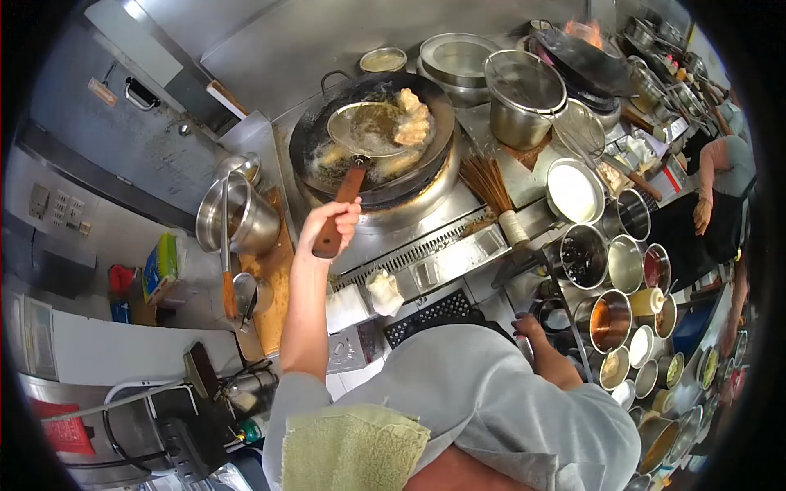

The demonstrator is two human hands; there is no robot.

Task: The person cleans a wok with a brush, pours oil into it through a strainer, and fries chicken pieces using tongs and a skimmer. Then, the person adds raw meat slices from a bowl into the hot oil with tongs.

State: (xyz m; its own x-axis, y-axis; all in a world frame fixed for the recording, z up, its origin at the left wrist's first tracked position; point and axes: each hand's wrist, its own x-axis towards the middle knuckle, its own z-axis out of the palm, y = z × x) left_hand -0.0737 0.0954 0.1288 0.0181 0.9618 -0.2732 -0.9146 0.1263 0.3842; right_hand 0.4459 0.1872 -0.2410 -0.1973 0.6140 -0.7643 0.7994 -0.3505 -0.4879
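Note:
My left hand is wrapped round the brown wooden handle of a wire-mesh skimmer. The skimmer's round basket hangs over a wok of bubbling oil on the burner. Beside the basket's right rim, golden fried pieces stand out of the oil. Other pieces, partly hidden by bubbles and mesh, lie lower in the wok. My right hand is low at my right side, near the pot rack, with its fingers curled. Whatever it may hold is too small and dark to make out.
A bamboo brush lies right of the wok. A tall pot with a strainer stands behind it. Steel pots sit at left. Seasoning containers crowd the right. Flames rise at another wok. A co-worker stands far right.

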